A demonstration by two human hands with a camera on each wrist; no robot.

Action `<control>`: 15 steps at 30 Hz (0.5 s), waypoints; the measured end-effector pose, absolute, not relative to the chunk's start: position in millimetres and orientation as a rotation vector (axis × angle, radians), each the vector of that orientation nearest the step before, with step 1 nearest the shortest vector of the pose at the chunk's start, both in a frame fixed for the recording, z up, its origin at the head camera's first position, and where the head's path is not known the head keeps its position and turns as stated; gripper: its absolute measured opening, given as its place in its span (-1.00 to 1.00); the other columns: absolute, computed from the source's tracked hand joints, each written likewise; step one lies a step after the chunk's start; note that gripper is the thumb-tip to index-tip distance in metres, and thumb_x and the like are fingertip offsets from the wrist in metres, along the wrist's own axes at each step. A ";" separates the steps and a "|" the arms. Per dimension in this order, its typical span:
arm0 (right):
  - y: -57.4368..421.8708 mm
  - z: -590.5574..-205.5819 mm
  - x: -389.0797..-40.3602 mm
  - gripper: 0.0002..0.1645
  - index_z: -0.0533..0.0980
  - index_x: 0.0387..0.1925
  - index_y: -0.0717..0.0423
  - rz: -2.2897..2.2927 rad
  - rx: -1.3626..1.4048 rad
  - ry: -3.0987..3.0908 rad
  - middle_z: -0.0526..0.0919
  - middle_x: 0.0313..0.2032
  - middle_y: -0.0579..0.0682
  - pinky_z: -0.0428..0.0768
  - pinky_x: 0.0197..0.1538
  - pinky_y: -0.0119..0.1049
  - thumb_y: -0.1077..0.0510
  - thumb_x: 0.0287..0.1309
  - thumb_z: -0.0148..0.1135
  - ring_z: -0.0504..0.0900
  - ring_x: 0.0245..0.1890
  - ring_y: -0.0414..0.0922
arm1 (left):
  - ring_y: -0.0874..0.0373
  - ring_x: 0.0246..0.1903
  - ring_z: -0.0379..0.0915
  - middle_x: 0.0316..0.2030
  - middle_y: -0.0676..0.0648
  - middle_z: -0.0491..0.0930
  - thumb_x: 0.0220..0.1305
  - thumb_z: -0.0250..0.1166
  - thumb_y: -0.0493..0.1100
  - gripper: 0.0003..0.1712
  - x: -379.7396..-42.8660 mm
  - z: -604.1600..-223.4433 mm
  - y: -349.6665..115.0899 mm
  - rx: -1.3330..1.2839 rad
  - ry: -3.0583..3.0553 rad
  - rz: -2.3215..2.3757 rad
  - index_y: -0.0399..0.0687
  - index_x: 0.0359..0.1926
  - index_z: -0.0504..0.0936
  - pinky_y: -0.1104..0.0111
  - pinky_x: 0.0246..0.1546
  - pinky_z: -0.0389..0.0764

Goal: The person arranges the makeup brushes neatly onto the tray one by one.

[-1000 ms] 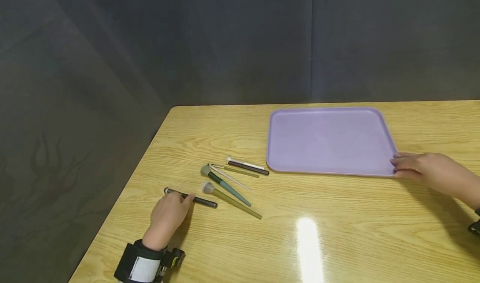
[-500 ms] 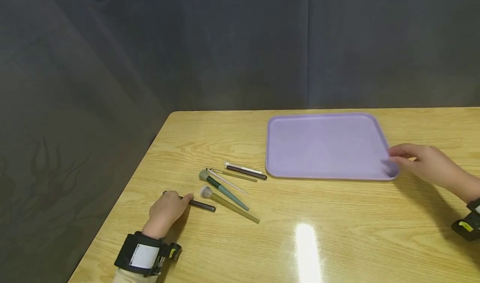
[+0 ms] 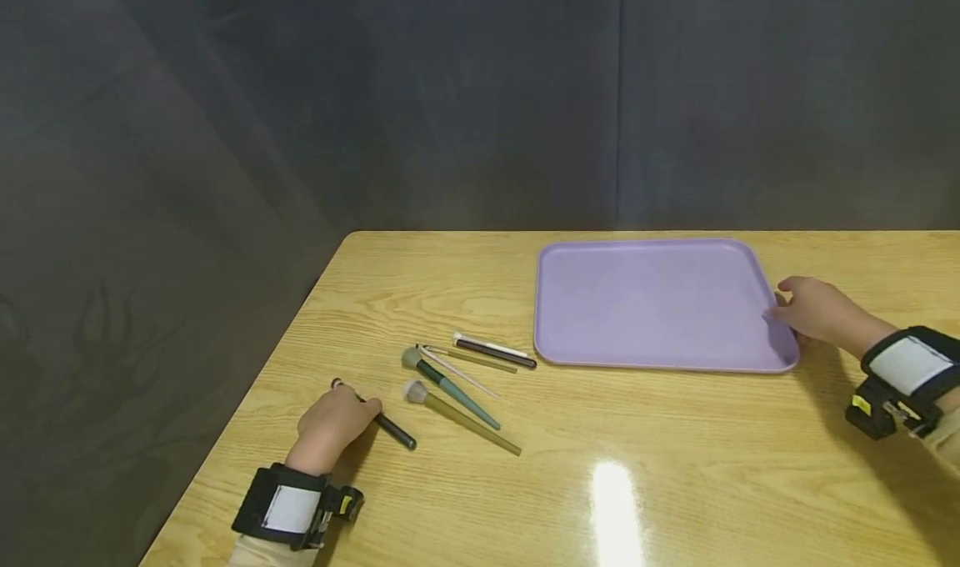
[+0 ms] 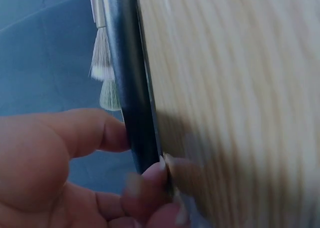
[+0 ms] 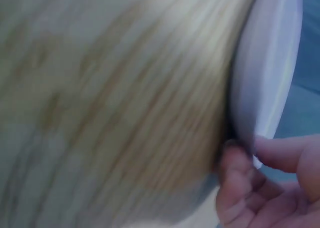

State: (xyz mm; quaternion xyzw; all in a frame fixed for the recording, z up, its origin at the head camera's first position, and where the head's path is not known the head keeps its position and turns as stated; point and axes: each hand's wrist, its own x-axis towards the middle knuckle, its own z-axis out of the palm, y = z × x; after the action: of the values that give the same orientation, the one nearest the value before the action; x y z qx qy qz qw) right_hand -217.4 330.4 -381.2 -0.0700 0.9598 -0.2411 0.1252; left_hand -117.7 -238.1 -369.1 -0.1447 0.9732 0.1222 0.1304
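Observation:
My left hand [image 3: 337, 418] grips a black-handled makeup brush [image 3: 395, 432] low over the table, thumb on one side and fingers on the other. In the left wrist view its dark handle [image 4: 131, 82] runs between thumb and fingertips. My right hand [image 3: 821, 313] is at the right rim of a lavender tray [image 3: 652, 304]; the right wrist view has the thumb on the tray's edge [image 5: 265, 72] and curled fingers beneath. Right of the left hand lie a brush with an olive handle [image 3: 472, 425] and a green brush [image 3: 459, 396].
A thin pale brush [image 3: 468, 377], a slim olive one [image 3: 480, 360], a white-handled brush [image 3: 495, 347] and a dark-handled brush [image 3: 510, 358] lie left of the tray. The wooden table [image 3: 525, 509] meets a dark curtain [image 3: 480, 100] behind and at left.
The black brush has turned, its right end swinging toward me. My right hand came off the tray's near right corner and now holds the right rim farther back.

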 end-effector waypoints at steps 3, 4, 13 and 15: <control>334.1 -387.2 -221.1 -0.37 0.08 0.00 0.76 -0.749 -0.171 2.771 0.47 -0.33 0.43 0.54 -0.53 -0.20 0.24 0.14 0.02 0.48 -0.57 -0.09 | 0.12 -0.69 0.24 -0.70 -0.04 0.25 0.18 0.05 0.03 -0.57 -118.4 -369.0 -237.5 -0.416 2.833 0.376 -0.14 -0.69 0.35 0.41 -0.71 0.20; 335.1 -388.6 -221.8 -0.37 0.08 0.01 0.75 -0.755 -0.164 2.769 0.45 -0.31 0.45 0.53 -0.53 -0.20 0.24 0.14 0.01 0.48 -0.56 -0.10 | 0.12 -0.69 0.24 -0.70 -0.04 0.24 0.18 0.06 0.03 -0.57 -118.7 -368.9 -237.3 -0.415 2.834 0.389 -0.13 -0.71 0.34 0.40 -0.71 0.20; 335.9 -390.7 -221.3 -0.35 0.04 0.07 0.71 -0.781 -0.208 2.756 0.43 -0.28 0.46 0.55 -0.55 -0.19 0.20 0.19 -0.08 0.48 -0.62 -0.10 | 0.12 -0.69 0.26 -0.70 -0.06 0.35 0.17 0.07 -0.03 -0.64 -118.3 -369.0 -239.2 -0.436 2.825 0.478 -0.17 -0.64 0.39 0.40 -0.71 0.22; 335.2 -389.8 -220.7 -0.35 0.02 0.08 0.71 -0.781 -0.209 2.751 0.44 -0.30 0.43 0.54 -0.55 -0.19 0.20 0.19 -0.08 0.46 -0.63 -0.10 | 0.11 -0.69 0.28 -0.69 -0.08 0.37 0.19 0.06 -0.05 -0.66 -117.7 -369.2 -239.6 -0.437 2.827 0.506 -0.20 -0.58 0.40 0.40 -0.71 0.23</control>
State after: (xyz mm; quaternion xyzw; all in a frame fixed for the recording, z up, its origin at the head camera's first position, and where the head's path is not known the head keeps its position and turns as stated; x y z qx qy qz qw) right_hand -220.7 335.2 -389.8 -0.0720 0.9504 -0.2698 0.1369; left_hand -117.7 -239.6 -369.2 -0.1494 0.9663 0.1730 0.1181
